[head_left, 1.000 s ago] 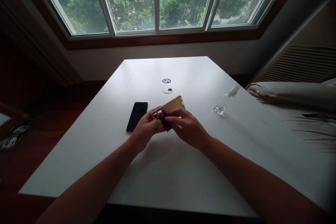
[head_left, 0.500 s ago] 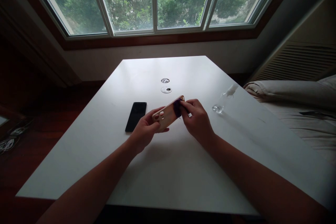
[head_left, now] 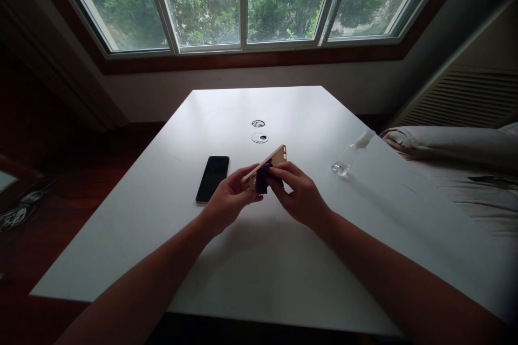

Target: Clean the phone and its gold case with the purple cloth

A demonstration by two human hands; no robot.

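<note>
The left grip [head_left: 225, 198] holds the beige rectangular phone case [head_left: 279, 157], long axis slanting up rightward; against it the right grip [head_left: 302, 191] pinches dark-purple cloth [head_left: 262, 181].

No readable text, no legible labels, brands, numbers or signs anywhere in view

Centre of frame, on the tabletop [head_left: 243, 285]: phone [head_left: 212, 179], left; two discs [head_left: 254, 138], behind; bottle [head_left: 350, 156], right. Over it, the phone case [head_left: 279, 154] in the left fingers [head_left: 237, 177], a cloth [head_left: 262, 180] between it and the right fingers [head_left: 286, 172]. As I stand, the window [head_left: 243, 5] spans the top; bedding [head_left: 453, 143], far right; cables [head_left: 16, 219] on the floor [head_left: 48, 240], far left.
</note>
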